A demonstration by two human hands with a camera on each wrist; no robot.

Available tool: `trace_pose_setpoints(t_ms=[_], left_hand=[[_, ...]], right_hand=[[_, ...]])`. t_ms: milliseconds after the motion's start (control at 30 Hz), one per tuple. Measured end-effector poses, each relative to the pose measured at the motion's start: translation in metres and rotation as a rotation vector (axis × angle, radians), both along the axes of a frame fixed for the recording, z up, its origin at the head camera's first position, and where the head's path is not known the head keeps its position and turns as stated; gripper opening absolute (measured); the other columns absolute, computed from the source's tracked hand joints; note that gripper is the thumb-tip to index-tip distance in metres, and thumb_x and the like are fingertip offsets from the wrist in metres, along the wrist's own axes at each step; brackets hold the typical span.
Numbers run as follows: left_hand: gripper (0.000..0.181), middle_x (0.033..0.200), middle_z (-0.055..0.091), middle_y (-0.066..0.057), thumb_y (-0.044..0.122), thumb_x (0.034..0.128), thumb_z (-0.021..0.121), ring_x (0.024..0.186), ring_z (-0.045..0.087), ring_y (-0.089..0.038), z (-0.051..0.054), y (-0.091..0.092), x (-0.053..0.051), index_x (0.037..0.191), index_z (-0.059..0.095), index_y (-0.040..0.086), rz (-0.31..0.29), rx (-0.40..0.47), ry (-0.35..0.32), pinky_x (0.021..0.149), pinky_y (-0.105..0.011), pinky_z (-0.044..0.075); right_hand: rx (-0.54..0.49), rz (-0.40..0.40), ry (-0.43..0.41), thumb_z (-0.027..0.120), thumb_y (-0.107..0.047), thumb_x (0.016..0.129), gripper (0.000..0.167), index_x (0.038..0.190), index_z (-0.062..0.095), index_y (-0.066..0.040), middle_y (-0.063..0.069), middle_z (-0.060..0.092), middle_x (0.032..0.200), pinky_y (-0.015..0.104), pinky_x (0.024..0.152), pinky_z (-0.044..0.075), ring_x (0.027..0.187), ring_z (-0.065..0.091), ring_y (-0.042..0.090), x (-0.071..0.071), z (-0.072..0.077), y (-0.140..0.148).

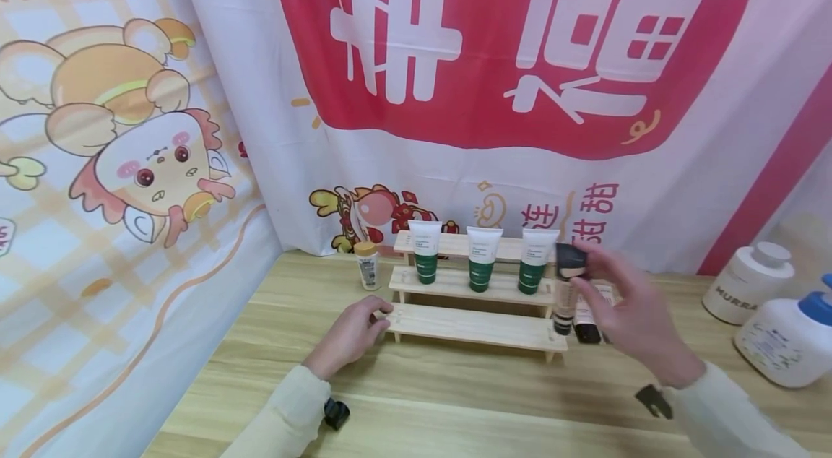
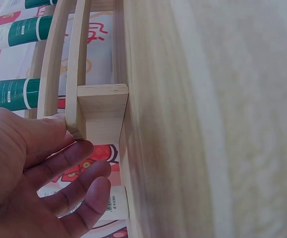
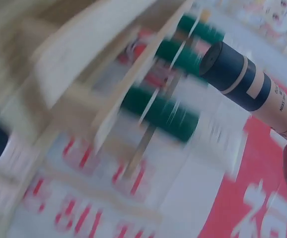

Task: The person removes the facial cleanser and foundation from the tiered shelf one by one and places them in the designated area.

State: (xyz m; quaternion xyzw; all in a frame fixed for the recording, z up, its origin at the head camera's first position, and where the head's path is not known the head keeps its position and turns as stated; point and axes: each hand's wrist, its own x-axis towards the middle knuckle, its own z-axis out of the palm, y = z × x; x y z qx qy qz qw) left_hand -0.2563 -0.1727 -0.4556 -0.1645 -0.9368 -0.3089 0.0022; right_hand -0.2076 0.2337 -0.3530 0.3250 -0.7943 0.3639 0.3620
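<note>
Pinching a beige tube (image 1: 565,297) with dark ends, the right hand (image 1: 633,321) holds it upright at the stand's right end; whether it touches the wood I cannot tell. Just beside that grip is a black-capped tube (image 1: 588,330); farther right are two white bottles (image 1: 747,284). Left of the grip, three green-and-white tubes (image 1: 482,261) stand on the wooden stand (image 1: 477,326). The left hand (image 1: 354,331) pinches its left end between thumb and forefinger, near a yellow-capped bottle (image 1: 367,269).

Wht btl (image 1: 744,288) nr blue-top btl (image 1: 780,342), R side.
</note>
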Motion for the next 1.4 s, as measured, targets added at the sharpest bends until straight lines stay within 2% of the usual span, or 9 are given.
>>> trace_pose_setpoints(t_ms=[67, 200, 300, 400, 433, 533, 733, 900, 1400], left_hand=[[0.023, 0.105, 0.060, 0.000, 0.013, 0.0921, 0.063, 0.081, 0.055, -0.010, 0.000, 0.000, 0.000, 0.115, 0.062, 0.012, -0.004, -0.003, 0.004, 0.069, -0.029, 0.048], [0.023, 0.107, 0.060, -0.001, 0.013, 0.0918, 0.063, 0.082, 0.056, -0.010, 0.000, 0.000, 0.000, 0.114, 0.062, 0.012, -0.008, -0.004, 0.010, 0.071, -0.030, 0.048], [0.023, 0.109, 0.060, -0.002, 0.013, 0.0921, 0.063, 0.083, 0.056, -0.010, 0.000, 0.000, 0.000, 0.115, 0.062, 0.012, -0.008, -0.004, 0.003, 0.072, -0.030, 0.049], [0.023, 0.109, 0.060, -0.001, 0.014, 0.0922, 0.063, 0.083, 0.056, -0.010, -0.001, 0.000, 0.000, 0.115, 0.062, 0.013, -0.002, -0.004, -0.005, 0.072, -0.030, 0.048], [0.023, 0.108, 0.060, -0.001, 0.014, 0.0922, 0.063, 0.083, 0.056, -0.010, -0.001, -0.001, 0.000, 0.115, 0.062, 0.013, 0.001, -0.003, -0.008, 0.071, -0.030, 0.048], [0.023, 0.106, 0.060, 0.001, 0.014, 0.0921, 0.063, 0.082, 0.055, -0.010, -0.002, -0.002, -0.001, 0.115, 0.062, 0.013, 0.007, -0.002, -0.014, 0.071, -0.030, 0.048], [0.023, 0.104, 0.060, 0.002, 0.013, 0.0921, 0.063, 0.080, 0.055, -0.010, -0.001, -0.002, -0.001, 0.115, 0.062, 0.014, 0.012, -0.010, -0.020, 0.070, -0.029, 0.048], [0.023, 0.105, 0.060, 0.001, 0.012, 0.0914, 0.064, 0.081, 0.056, -0.010, 0.002, 0.001, 0.000, 0.114, 0.062, 0.012, 0.003, -0.005, -0.020, 0.069, -0.029, 0.048], [0.021, 0.106, 0.060, -0.001, 0.012, 0.0919, 0.063, 0.082, 0.056, -0.010, 0.004, 0.001, 0.000, 0.113, 0.063, 0.012, 0.001, -0.019, -0.022, 0.069, -0.028, 0.048]], right_hand=[[-0.001, -0.061, -0.014, 0.073, 0.023, 0.064, 0.074, 0.131, 0.052, -0.002, 0.010, 0.067, 0.096, 0.014, 0.084, 0.045, 0.086, 0.060, 0.006, -0.001, -0.001, 0.021], [-0.002, -0.275, -0.097, 0.072, 0.017, 0.072, 0.068, 0.133, 0.052, -0.005, 0.014, 0.066, 0.093, 0.006, 0.080, 0.041, 0.085, 0.056, 0.001, -0.003, -0.004, 0.057], [0.024, -0.431, -0.248, 0.069, 0.007, 0.081, 0.062, 0.138, 0.047, -0.008, 0.018, 0.063, 0.098, 0.010, 0.077, 0.045, 0.090, 0.058, 0.015, -0.006, -0.006, 0.079], [0.065, -0.496, -0.403, 0.065, -0.001, 0.088, 0.063, 0.144, 0.038, -0.011, 0.022, 0.058, 0.105, 0.033, 0.079, 0.051, 0.095, 0.058, 0.035, -0.013, -0.012, 0.098], [0.081, -0.504, -0.449, 0.063, -0.003, 0.090, 0.063, 0.146, 0.035, -0.012, 0.023, 0.057, 0.107, 0.042, 0.077, 0.051, 0.096, 0.057, 0.040, -0.016, -0.015, 0.104], [0.116, -0.500, -0.524, 0.062, -0.005, 0.091, 0.063, 0.147, 0.033, -0.011, 0.026, 0.057, 0.106, 0.049, 0.068, 0.051, 0.091, 0.057, 0.041, -0.030, -0.031, 0.122], [0.158, -0.446, -0.692, 0.062, -0.012, 0.092, 0.063, 0.147, 0.031, -0.008, 0.029, 0.056, 0.110, 0.046, 0.067, 0.050, 0.092, 0.057, 0.039, -0.058, -0.069, 0.147], [0.201, -0.361, -0.817, 0.062, -0.010, 0.090, 0.063, 0.143, 0.031, 0.003, 0.032, 0.055, 0.111, 0.044, 0.068, 0.052, 0.094, 0.057, 0.039, -0.075, -0.087, 0.158], [0.242, -0.341, -0.873, 0.062, -0.007, 0.088, 0.054, 0.130, 0.037, 0.017, 0.034, 0.059, 0.098, 0.052, 0.073, 0.048, 0.087, 0.060, 0.041, -0.099, -0.113, 0.166]])
